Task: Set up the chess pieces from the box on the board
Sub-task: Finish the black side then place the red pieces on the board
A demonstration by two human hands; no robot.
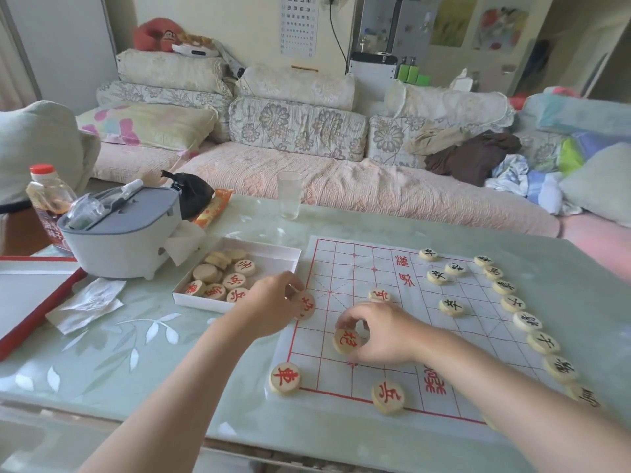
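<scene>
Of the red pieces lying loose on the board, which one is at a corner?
The chariot, on the board's near-left corner. The near-edge soldier and mid-board soldier lie further right.

Pale green glossy tabletop [143,367], white leaf pattern. Right half: white paper board [345,268], red grid, lying flat. Just left of it, touching or nearly so: shallow white box [201,301]. Behind box: grey lidded container [119,247]. Crumpled tissue [85,303] before container. Far left: red-rimmed tray [30,285]. Further back: clear tumbler [289,196], black pouch [193,196], orange packet [213,208], red-capped bottle [47,196].
</scene>
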